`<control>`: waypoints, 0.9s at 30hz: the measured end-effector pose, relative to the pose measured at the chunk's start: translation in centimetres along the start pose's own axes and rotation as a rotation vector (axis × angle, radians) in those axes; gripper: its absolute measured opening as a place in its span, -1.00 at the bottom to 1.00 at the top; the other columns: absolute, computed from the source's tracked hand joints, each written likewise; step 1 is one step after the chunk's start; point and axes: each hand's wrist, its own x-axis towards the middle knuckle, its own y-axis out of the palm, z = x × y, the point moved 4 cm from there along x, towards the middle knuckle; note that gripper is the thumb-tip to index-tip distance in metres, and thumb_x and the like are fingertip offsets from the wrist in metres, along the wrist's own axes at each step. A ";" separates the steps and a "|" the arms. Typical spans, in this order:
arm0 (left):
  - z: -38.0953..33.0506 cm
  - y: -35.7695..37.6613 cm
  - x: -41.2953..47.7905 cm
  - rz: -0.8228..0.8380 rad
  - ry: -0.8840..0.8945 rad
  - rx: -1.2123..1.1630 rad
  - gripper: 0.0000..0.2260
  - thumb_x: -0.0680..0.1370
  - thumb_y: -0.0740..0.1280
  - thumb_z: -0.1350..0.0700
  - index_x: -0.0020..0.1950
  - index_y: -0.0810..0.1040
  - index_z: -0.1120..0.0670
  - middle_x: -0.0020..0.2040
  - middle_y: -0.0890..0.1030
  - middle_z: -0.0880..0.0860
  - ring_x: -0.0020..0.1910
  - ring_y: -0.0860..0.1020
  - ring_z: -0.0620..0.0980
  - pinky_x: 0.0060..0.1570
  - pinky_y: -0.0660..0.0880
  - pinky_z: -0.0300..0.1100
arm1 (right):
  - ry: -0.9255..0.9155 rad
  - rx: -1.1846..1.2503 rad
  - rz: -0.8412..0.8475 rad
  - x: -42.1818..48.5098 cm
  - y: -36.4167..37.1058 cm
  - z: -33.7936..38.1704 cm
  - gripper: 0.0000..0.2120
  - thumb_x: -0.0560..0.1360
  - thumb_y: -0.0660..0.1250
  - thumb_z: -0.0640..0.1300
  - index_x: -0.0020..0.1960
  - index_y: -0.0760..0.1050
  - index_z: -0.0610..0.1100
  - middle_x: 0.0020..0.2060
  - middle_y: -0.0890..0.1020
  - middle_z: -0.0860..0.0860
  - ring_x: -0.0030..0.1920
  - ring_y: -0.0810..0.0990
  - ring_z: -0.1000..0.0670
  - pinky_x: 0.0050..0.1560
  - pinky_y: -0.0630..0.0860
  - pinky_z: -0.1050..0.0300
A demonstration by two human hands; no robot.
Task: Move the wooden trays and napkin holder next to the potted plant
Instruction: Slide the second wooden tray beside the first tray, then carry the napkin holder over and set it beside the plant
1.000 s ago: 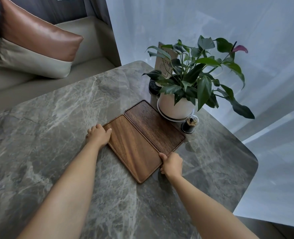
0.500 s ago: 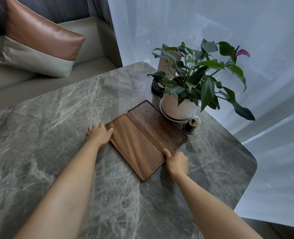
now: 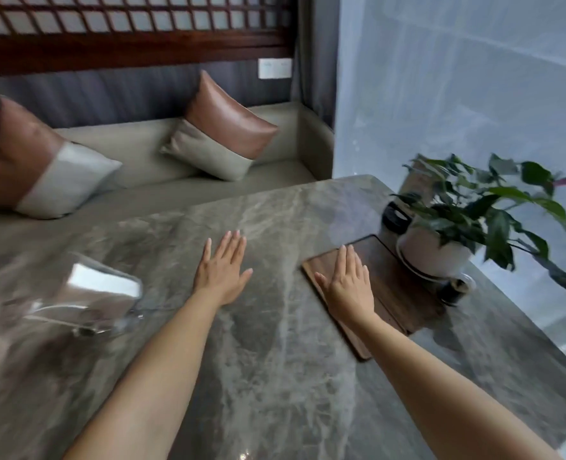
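Two dark wooden trays (image 3: pixel 396 295) lie side by side on the marble table (image 3: pixel 275 343), touching the white pot of the potted plant (image 3: pixel 437 252) at the right. My right hand (image 3: pixel 349 285) hovers flat and open over the nearer tray, holding nothing. My left hand (image 3: pixel 223 270) is open with fingers spread above the bare table, left of the trays. A clear napkin holder with white napkins (image 3: pixel 92 293) stands blurred at the table's left side, well apart from both hands.
A small dark toothpick jar (image 3: pixel 456 288) stands right of the pot, and a black round object (image 3: pixel 395 217) with a wooden sign sits behind it. A bench with two brown-and-grey cushions (image 3: pixel 221 134) runs along the table's far side. A sheer curtain hangs at the right.
Both hands have let go of the tray edges and lifted, fingers now spread. The view has swung left and up, bringing the napkin holder and bench into sight.
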 end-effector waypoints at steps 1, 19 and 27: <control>1.6 -0.7 -1.1 -0.022 -0.018 -0.002 -0.40 0.62 -0.04 -0.11 0.55 -0.20 0.10 0.59 -0.20 0.03 0.57 -0.19 -0.03 0.52 -0.22 0.06 | -0.045 -0.007 0.012 -0.1 -0.1 2.1 -0.23 0.51 -0.13 0.25 0.50 -0.23 -0.24 0.54 -0.13 -0.14 0.54 -0.15 -0.08 0.52 -0.13 -0.01; 28.6 -0.6 -18.0 -0.042 -0.480 -0.084 -0.20 0.53 0.06 -0.30 0.55 -0.23 0.12 0.58 -0.20 0.07 0.57 -0.21 0.00 0.53 -0.21 0.05 | -0.576 -0.069 0.260 -5.8 7.1 30.1 -0.16 0.53 0.11 0.16 0.48 -0.37 -0.21 0.51 -0.30 -0.10 0.52 -0.27 -0.06 0.54 -0.17 0.02; 30.1 4.0 -15.4 0.067 -0.416 -0.329 -0.06 0.49 0.35 -0.10 0.53 -0.28 0.18 0.57 -0.24 0.15 0.57 -0.16 0.07 0.56 -0.10 -0.04 | -0.462 -0.040 0.329 -4.2 10.8 31.5 -0.09 0.51 0.24 0.05 0.47 -0.36 -0.25 0.52 -0.27 -0.12 0.53 -0.23 -0.07 0.54 -0.11 0.00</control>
